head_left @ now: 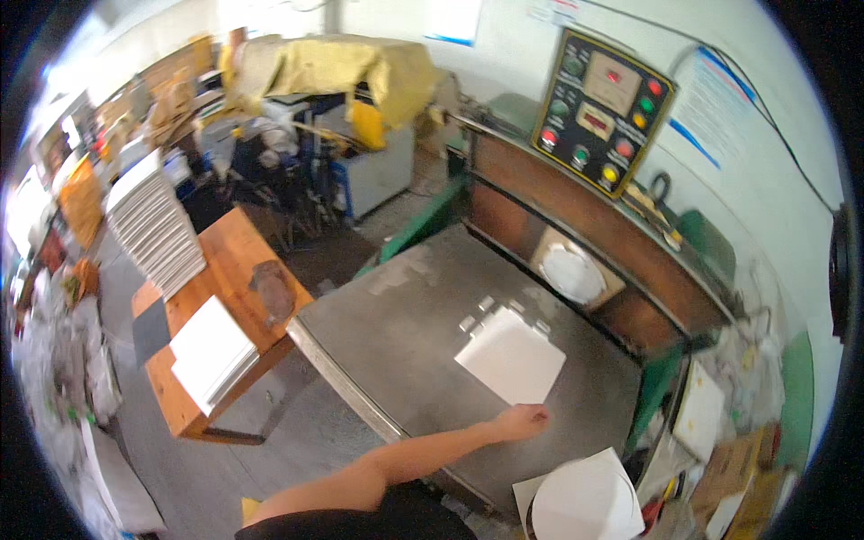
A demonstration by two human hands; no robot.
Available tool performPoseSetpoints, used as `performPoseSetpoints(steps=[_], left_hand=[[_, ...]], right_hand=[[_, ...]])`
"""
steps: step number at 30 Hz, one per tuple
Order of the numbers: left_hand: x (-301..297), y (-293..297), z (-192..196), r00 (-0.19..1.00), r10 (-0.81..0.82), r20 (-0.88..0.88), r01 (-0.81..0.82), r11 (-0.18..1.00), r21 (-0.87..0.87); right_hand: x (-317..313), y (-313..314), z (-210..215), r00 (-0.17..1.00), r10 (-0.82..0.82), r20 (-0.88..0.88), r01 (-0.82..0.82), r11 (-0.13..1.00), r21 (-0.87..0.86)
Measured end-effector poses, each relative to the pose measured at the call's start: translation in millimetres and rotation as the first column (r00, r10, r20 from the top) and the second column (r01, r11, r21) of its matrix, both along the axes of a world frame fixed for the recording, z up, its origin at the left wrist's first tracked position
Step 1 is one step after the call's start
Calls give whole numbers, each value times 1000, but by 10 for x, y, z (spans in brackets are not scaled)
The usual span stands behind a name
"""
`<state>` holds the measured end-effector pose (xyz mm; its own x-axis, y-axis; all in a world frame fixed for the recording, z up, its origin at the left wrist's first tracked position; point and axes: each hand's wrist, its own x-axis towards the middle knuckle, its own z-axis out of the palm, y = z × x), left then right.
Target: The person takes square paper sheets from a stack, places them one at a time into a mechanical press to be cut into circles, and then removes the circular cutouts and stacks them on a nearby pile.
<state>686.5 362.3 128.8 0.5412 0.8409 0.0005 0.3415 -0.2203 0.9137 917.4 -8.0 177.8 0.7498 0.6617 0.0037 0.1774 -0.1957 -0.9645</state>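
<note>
My left hand [522, 421], at the end of a bare forearm that reaches in from the lower left, is closed over a grey metal bed [405, 315]. The fingers are curled, and whatever they may hold is hidden. Just beyond the knuckles lies a white sheet [511, 358] with rounded corners; whether my hand touches it, I cannot tell. Several small pale blocks [486, 304] sit along the sheet's far edge. At the bottom right is a white square board [621, 481] with a round white piece [583, 504] on top. My right hand does not show.
A control panel [603, 112] with coloured buttons stands behind the bed, above a brown crossbar [531, 189]. On the left, a wooden table [238, 243] bears a tall white stack [155, 225] and a lower pile [211, 351]. Cartons [724, 468] crowd the right side.
</note>
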Motion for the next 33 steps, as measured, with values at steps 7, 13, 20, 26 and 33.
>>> performPoseSetpoints(steps=[7,13,20,26,33], left_hand=[[-805,-909,1104,806,-239,541,583,476,-658],[-324,-1618,903,786,-461,411,618,589,-521],[786,-2316,1440,692,-459,556,721,416,-554],[2226,-3156,2051,530,-407,744,848,238,-474],[3371,-4255,2538,434,-574,694,883,118,-454]], right_hand=[[-1227,226,854,830,-98,-549,190,975,114],[-1301,-711,361,694,-309,-650,457,887,67],[-1474,-3391,2,489,-798,-352,799,572,-185],[-1866,-4775,-74,330,-644,690,868,-81,-490],[-2733,-5669,-1655,252,-739,625,522,-440,-731]])
